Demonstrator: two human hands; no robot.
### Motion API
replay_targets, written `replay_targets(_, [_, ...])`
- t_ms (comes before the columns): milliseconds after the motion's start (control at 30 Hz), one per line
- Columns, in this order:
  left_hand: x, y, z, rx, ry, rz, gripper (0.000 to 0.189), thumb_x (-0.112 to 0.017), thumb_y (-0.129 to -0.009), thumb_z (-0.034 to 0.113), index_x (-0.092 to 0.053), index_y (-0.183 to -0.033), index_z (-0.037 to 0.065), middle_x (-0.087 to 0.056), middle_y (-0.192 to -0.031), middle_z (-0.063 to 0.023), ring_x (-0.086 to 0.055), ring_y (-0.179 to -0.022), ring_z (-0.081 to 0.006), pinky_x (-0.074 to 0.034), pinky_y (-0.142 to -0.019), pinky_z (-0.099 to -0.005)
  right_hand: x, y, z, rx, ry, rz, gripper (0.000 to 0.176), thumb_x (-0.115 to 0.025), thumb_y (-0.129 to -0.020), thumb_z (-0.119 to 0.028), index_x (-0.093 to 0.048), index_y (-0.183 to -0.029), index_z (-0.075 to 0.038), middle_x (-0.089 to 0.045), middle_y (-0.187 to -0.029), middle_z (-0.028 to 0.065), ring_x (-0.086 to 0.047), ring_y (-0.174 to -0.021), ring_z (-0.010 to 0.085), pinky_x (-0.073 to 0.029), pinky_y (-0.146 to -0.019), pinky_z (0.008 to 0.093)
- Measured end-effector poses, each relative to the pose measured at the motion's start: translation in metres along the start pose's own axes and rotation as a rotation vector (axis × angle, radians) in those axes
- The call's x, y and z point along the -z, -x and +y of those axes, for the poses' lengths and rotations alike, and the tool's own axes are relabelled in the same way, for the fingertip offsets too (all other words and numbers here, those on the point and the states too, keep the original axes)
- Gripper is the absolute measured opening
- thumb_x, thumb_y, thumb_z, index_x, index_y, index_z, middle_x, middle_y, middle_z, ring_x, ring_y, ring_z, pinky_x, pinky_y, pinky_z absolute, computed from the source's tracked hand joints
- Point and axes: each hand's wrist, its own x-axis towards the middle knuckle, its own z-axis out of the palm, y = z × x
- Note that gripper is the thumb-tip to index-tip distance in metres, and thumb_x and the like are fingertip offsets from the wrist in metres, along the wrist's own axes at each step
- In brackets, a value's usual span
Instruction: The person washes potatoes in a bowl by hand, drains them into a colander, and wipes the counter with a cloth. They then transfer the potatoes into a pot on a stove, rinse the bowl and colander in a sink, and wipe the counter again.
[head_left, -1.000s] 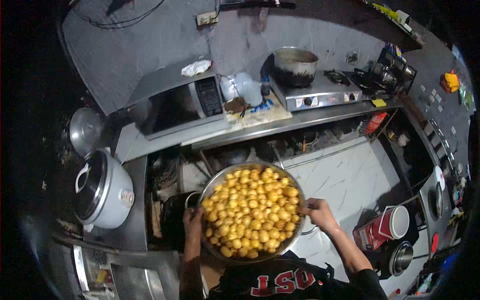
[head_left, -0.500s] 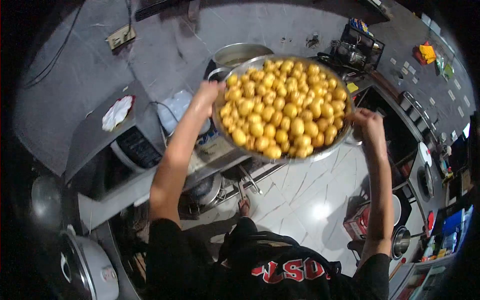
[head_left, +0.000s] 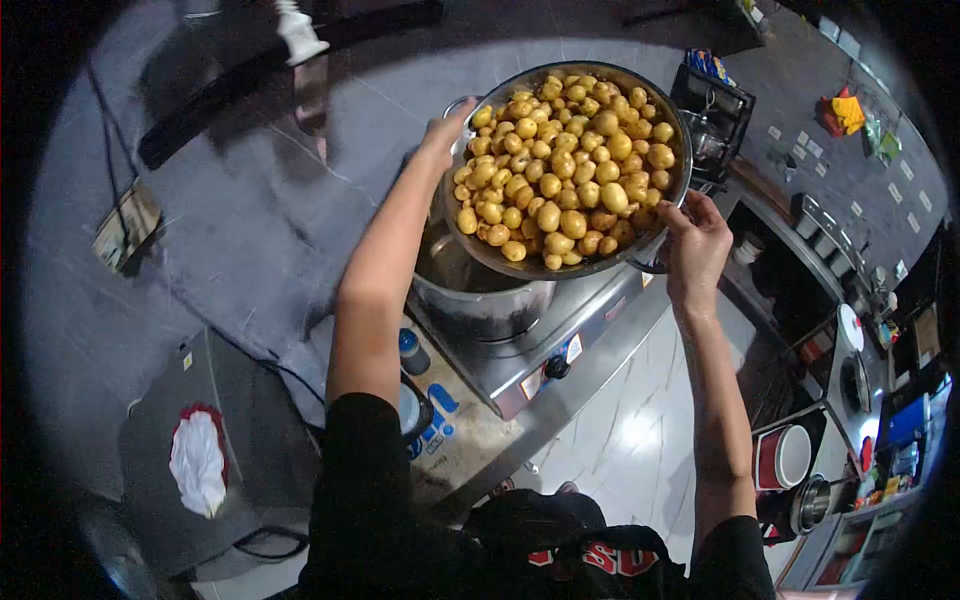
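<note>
Small yellow potatoes (head_left: 560,165) fill a wide round metal pan (head_left: 687,150) with loop handles. My left hand (head_left: 447,137) is closed around the handle at its upper left. At the lower right, my right hand (head_left: 697,245) grips the pan by its other handle, thumb near the rim. The pan is held in the air, tilted slightly. Beneath its left part stands a large metal pot (head_left: 485,312) on a gas stove (head_left: 590,335); the pan hides much of the pot's mouth.
A bottle with a blue cap (head_left: 412,350) stands left of the stove. A white cloth (head_left: 198,462) lies on the dark surface at lower left. Metal food containers (head_left: 825,232) line the right counter. A black rack (head_left: 708,120) stands behind the pan.
My hands have carried the pan forward, over the stove and pot. My body and view have moved nearer the stove, and more of the pot and burner now shows.
</note>
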Motion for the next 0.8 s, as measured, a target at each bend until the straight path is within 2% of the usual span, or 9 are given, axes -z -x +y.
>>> replay_targets(67, [0.001, -0.005, 0.000, -0.034, -0.039, 0.081, 0.075, -0.069, -0.069, 0.040, -0.041, -0.112, -0.015, -0.046, -0.116, -0.0235, -0.050, -0.103, -0.0295, -0.043, -0.084, -0.0394, -0.012, 0.000, 0.008, -0.011, 0.013, 0.004, 0.020, -0.058, -0.074, -0.004, -0.055, -0.092, 0.003, -0.050, -0.062, -0.0005, -0.038, -0.040, 0.0035, -0.027, -0.033, 0.0191])
replay_targets(100, [-0.005, -0.006, 0.001, -0.014, -0.020, 0.132, 0.083, -0.072, -0.064, 0.042, -0.038, -0.113, -0.016, -0.045, -0.117, -0.0252, -0.047, -0.107, -0.0307, -0.039, -0.088, -0.0389, -0.012, 0.001, 0.007, -0.015, 0.027, 0.014, 0.020, -0.058, -0.074, -0.004, -0.055, -0.092, 0.004, -0.049, -0.061, -0.0009, -0.038, -0.040, 0.0031, -0.027, -0.034, 0.0187])
replay_targets(167, [-0.011, -0.016, -0.004, 0.012, -0.002, 0.179, 0.092, -0.076, -0.058, 0.044, -0.036, -0.114, -0.018, -0.043, -0.118, -0.0269, -0.044, -0.110, -0.0319, -0.036, -0.092, -0.0385, -0.015, 0.000, 0.014, -0.010, 0.037, 0.033, 0.020, -0.058, -0.075, -0.005, -0.055, -0.093, 0.004, -0.048, -0.060, -0.0013, -0.036, -0.041, 0.0024, -0.027, -0.035, 0.0183])
replay_targets(267, [-0.014, -0.023, -0.019, -0.173, -0.108, 0.271, 0.098, -0.078, -0.055, 0.043, -0.033, -0.114, -0.021, -0.042, -0.118, -0.0289, -0.045, -0.108, -0.0331, -0.036, -0.091, -0.0383, -0.020, 0.004, 0.023, -0.025, 0.054, 0.058, 0.018, -0.058, -0.076, -0.003, -0.055, -0.092, 0.004, -0.050, -0.064, -0.0015, -0.036, -0.044, 0.0014, -0.028, -0.038, 0.0171])
replay_targets(333, [-0.018, -0.023, -0.025, -0.104, -0.260, 0.409, 0.076, -0.074, -0.062, 0.043, -0.048, -0.110, -0.011, -0.050, -0.112, -0.0207, -0.053, -0.099, -0.0261, -0.045, -0.081, -0.0371, -0.022, 0.003, 0.033, 0.011, 0.075, 0.059, 0.019, -0.058, -0.075, -0.003, -0.055, -0.093, 0.004, -0.050, -0.065, -0.0023, -0.037, -0.048, 0.0010, -0.029, -0.041, 0.0163])
replay_targets(433, [-0.026, -0.010, -0.020, -0.062, -0.135, 0.293, 0.077, -0.075, -0.060, 0.041, -0.048, -0.108, -0.012, -0.051, -0.110, -0.0222, -0.054, -0.097, -0.0260, -0.045, -0.080, -0.0354, -0.026, 0.003, 0.044, 0.080, 0.089, 0.074, 0.021, -0.059, -0.075, -0.002, -0.056, -0.095, 0.004, -0.051, -0.069, -0.0030, -0.040, -0.056, 0.0006, -0.032, -0.048, 0.0154])
replay_targets(533, [-0.023, -0.025, -0.020, -0.078, -0.202, 0.358, 0.075, -0.075, -0.061, 0.040, -0.048, -0.107, -0.013, -0.050, -0.110, -0.0226, -0.055, -0.095, -0.0275, -0.045, -0.080, -0.0355, -0.035, 0.008, 0.047, 0.097, 0.048, 0.080, 0.021, -0.059, -0.076, -0.001, -0.055, -0.096, 0.005, -0.053, -0.074, -0.0018, -0.042, -0.060, 0.0013, -0.035, -0.053, 0.0155])
replay_targets(700, [-0.033, -0.028, -0.018, -0.124, -0.237, 0.386, 0.074, -0.074, -0.062, 0.039, -0.048, -0.109, -0.012, -0.048, -0.116, -0.0205, -0.048, -0.105, -0.0261, -0.042, -0.085, -0.0349, -0.044, 0.017, 0.048, 0.133, 0.036, 0.049, 0.026, -0.058, -0.078, -0.001, -0.051, -0.103, 0.004, -0.055, -0.083, 0.0022, -0.047, -0.066, 0.0029, -0.040, -0.058, 0.0158])
replay_targets(800, [-0.022, -0.062, -0.033, -0.160, -0.138, 0.318, 0.079, -0.074, -0.061, 0.041, -0.045, -0.112, -0.011, -0.045, -0.119, -0.0208, -0.044, -0.110, -0.0265, -0.038, -0.089, -0.0358, -0.051, 0.025, 0.049, 0.115, -0.033, 0.069, 0.029, -0.058, -0.079, 0.000, -0.049, -0.106, 0.004, -0.055, -0.084, 0.0020, -0.049, -0.071, 0.0034, -0.042, -0.062, 0.0165])
